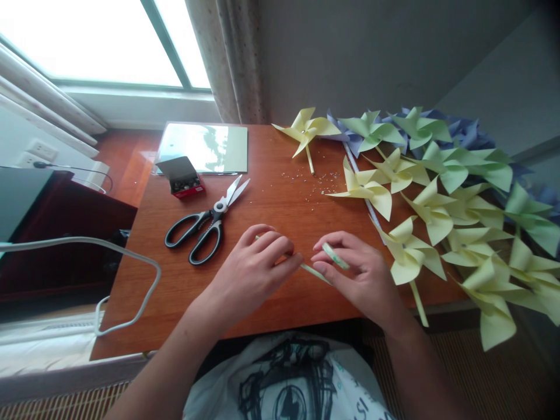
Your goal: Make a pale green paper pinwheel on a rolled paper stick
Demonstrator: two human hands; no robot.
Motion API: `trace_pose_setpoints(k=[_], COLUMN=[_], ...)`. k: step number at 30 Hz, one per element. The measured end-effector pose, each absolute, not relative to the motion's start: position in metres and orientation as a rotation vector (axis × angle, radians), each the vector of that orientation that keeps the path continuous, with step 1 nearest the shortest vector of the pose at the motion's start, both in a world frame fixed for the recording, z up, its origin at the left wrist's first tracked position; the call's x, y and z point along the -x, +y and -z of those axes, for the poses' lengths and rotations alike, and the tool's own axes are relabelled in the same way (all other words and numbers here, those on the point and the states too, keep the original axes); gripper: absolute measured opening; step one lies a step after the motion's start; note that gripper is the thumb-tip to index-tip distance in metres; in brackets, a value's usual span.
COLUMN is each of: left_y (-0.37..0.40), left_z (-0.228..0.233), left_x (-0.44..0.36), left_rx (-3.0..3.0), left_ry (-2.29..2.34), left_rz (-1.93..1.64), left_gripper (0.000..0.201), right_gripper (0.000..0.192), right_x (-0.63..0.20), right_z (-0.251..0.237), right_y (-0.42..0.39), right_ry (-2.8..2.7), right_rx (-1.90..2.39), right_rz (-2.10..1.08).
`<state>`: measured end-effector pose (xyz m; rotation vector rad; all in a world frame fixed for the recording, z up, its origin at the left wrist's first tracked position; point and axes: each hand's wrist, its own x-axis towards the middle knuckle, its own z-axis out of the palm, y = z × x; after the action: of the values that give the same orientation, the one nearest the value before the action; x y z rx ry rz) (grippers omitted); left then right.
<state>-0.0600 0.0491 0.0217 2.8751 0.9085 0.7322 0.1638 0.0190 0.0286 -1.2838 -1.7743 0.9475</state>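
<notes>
My left hand [262, 265] is closed around a thin pale yellow-green paper stick [315, 273], held over the front part of the table. The stick's right end reaches toward the thumb of my right hand [356, 274]; whether they touch I cannot tell. A small roll of clear tape [335, 256] with green marks sits in the curled fingers of my right hand. Left of my hands lie black-handled scissors [212, 224], blades parted and pointing away. To the right, the nearest paper pinwheel [409, 248] is pale yellow and has its own paper stick.
A small open red box [188, 185] holds small dark pieces. Behind it lie light green sheets [236, 149] in a glossy sleeve. Tiny scraps [326, 184] dot the wooden table [271, 201]. Green pinwheels [444, 166] and purple ones crowd the right side. A white cable [131, 249] loops at the left edge.
</notes>
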Motion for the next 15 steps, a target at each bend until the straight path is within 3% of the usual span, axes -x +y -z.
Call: trace_pose_setpoints(k=[15], left_y=[0.0539], left_z=[-0.0287], left_x=[0.0528], left_rx=[-2.943], left_ry=[0.899], left_rz=[-0.603], left_gripper=[0.020], right_gripper=[0.009], right_x=[-0.1613], right_z=[-0.0269], right_y=[0.0253], right_ry=[-2.035], right_rx=[1.226], right_rz=[-0.781])
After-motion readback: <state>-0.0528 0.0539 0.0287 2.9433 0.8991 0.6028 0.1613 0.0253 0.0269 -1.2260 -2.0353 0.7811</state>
